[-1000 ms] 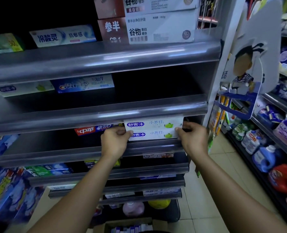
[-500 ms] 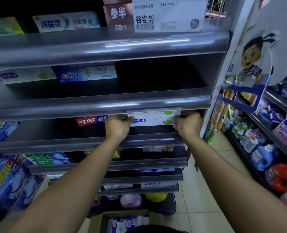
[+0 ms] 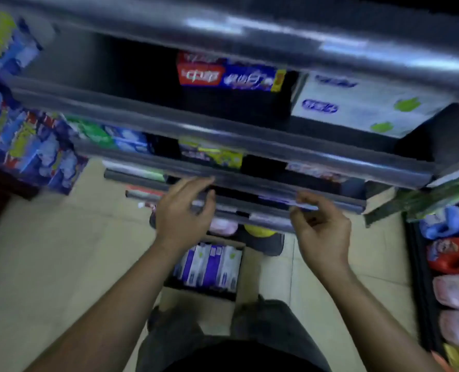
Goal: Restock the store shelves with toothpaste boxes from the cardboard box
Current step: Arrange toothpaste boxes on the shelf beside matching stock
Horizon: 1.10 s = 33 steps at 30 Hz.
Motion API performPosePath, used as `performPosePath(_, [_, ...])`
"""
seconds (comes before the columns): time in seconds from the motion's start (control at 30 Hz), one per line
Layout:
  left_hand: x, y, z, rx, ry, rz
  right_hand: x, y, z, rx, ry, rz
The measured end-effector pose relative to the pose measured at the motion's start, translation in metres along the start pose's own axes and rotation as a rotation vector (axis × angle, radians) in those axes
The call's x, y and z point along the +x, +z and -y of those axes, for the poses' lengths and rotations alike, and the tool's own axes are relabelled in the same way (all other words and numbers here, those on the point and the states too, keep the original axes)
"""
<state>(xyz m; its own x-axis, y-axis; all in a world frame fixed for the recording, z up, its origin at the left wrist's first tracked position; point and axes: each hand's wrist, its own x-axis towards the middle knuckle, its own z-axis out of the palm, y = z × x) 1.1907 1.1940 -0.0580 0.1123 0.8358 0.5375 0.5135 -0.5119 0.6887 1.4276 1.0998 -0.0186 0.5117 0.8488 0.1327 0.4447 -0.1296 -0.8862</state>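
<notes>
Two shelved: toothpaste boxes (image 3: 362,106), upper right.
Cardboard box (image 3: 193,302): more inside, lower centre.
Left hand (image 3: 182,214), right hand (image 3: 325,234): relaxed, empty.

White toothpaste boxes (image 3: 365,106) stacked on shelf (image 3: 250,142), open cardboard box (image 3: 196,304) below

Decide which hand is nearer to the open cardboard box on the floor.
Left. The left hand hangs just above the cardboard box; the right hand is farther off to its right.
</notes>
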Motion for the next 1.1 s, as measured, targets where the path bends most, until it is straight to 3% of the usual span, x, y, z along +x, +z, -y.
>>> performPosePath(0.2, [-0.148,-0.008,0.118,0.027,-0.799,0.183,-0.063,0.113,-0.073,-0.118,0.418,0.415])
performPosePath(0.37, [-0.270,0.052,0.193,0.044,-1.224,0.434,-0.102,0.194,-0.173,-0.231,0.715,0.596])
performPosePath(0.5, [-0.357,0.139,0.254,0.022,-1.350,0.694,-0.130,0.240,-0.286,-0.311,0.889,0.644])
performPosePath(0.63, [-0.402,0.224,0.297,0.012,-1.340,0.788,-0.142,0.271,-0.370,-0.366,0.998,0.622])
performPosePath(0.73, [-0.426,0.278,0.324,0.035,-1.317,0.860,-0.142,0.282,-0.415,-0.359,0.990,0.635])
performPosePath(0.83, [-0.438,0.322,0.341,0.022,-1.402,0.949,-0.139,0.284,-0.446,-0.328,0.950,0.641])
performPosePath(0.97, [-0.443,0.359,0.347,0.097,-1.553,0.816,-0.135,0.276,-0.469,-0.275,0.991,0.609])
performPosePath(1.1, [-0.449,0.370,0.346,0.067,-1.647,0.581,-0.136,0.268,-0.480,-0.241,1.025,0.587])
